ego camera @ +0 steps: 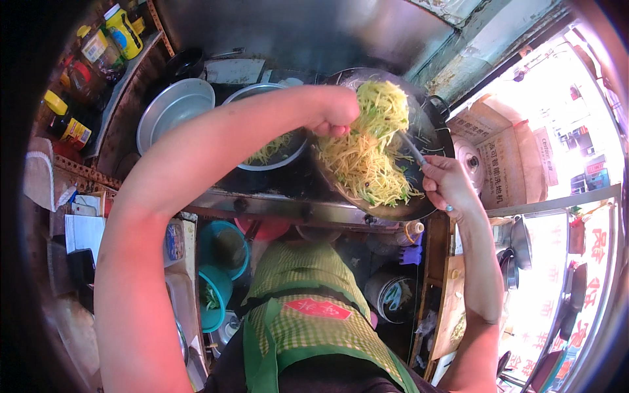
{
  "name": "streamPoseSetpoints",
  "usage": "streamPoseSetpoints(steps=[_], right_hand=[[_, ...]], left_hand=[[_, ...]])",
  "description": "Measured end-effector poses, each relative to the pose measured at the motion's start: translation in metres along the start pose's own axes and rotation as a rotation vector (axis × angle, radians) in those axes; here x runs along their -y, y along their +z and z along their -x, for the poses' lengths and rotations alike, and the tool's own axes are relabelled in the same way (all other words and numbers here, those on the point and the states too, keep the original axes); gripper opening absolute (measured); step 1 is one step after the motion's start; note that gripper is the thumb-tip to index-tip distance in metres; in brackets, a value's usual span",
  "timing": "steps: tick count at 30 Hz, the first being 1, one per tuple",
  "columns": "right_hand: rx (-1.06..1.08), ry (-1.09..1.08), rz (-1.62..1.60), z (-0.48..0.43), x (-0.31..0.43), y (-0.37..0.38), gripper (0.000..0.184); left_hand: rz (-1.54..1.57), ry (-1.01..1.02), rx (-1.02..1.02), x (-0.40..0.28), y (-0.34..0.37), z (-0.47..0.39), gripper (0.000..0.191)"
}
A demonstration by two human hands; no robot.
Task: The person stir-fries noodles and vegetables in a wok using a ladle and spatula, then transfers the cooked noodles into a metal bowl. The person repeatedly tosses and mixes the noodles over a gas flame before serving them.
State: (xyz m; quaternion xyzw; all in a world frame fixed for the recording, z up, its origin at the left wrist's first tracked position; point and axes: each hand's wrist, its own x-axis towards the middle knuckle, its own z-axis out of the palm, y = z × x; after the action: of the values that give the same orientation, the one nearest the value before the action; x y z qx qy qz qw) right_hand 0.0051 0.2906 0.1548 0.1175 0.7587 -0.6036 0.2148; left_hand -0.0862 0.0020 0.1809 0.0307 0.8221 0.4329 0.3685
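Observation:
A large dark wok [440, 147] on the stove holds a heap of pale yellow shredded vegetable [368, 167] with green bits. My right hand [444, 182] grips the metal handle of a utensil [413, 147] at the wok's right side; its far end is hidden by the shreds. My left hand [339, 110] is closed at the wok's left edge, beside a raised clump of shreds [383, 108]; whether it holds a tool there cannot be seen. Under my left forearm, a metal basin [275, 168] contains more of the shreds, partly hidden by the arm.
An empty-looking aluminium basin [172, 105] stands further left, near a shelf with bottles [123, 32]. A lidded pot [469, 159] and cardboard boxes [511, 157] are right of the wok. Below the stove edge [295, 209] are teal buckets [221, 294] and a waste bin [388, 290].

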Motion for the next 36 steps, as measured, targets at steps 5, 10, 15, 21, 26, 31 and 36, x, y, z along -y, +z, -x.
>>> streamPoseSetpoints(steps=[5,10,15,21,26,31,36], right_hand=[[-0.040,-0.011,0.026,0.015,0.002,0.002,0.023],[-0.011,-0.115,0.143,0.044,0.045,0.011,0.027],[0.061,-0.155,0.173,0.054,0.088,0.039,0.031],[0.228,-0.122,0.335,0.005,0.092,0.110,0.023],[0.305,-0.473,1.348,-0.070,0.046,0.178,0.019],[-0.049,-0.566,1.715,-0.013,0.065,0.183,0.030],[0.001,-0.465,1.539,0.031,0.089,0.118,0.031]], left_hand=[[-0.019,0.037,0.021,0.014,-0.002,-0.002,0.017],[-0.016,0.055,-0.065,0.010,-0.028,0.041,0.017],[-0.078,0.023,-0.153,0.034,-0.071,0.098,0.012],[-0.056,-0.166,-0.236,0.104,-0.096,0.132,0.012],[-0.395,-0.255,-0.292,0.179,-0.093,0.098,0.013],[-0.924,-0.122,-0.295,0.181,-0.089,0.097,0.026],[-0.880,-0.093,-0.397,0.176,-0.082,0.126,0.021]])
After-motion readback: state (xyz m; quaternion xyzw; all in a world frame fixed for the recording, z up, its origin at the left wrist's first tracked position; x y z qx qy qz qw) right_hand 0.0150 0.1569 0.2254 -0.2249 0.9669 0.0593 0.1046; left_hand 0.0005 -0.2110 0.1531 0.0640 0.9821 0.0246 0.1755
